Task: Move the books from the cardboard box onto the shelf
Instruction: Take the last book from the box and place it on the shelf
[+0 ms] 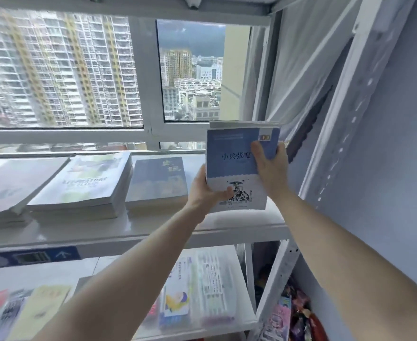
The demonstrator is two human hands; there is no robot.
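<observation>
A person is holding a blue-and-white book (237,166) upright over the right end of the white shelf (133,232), left hand (208,188) gripping its lower edge, right hand (270,166) its right side, fingers hidden behind. Three stacks of books (79,185) are lying to its left; lower-shelf items (197,286) are blurring past reading.

Single head-worn wide-angle view, forward and slightly down, close before the shelf (153,232) and window (190,70).

High-rise flat (towers outside), window (192,70), bookshelf (227,232)
</observation>
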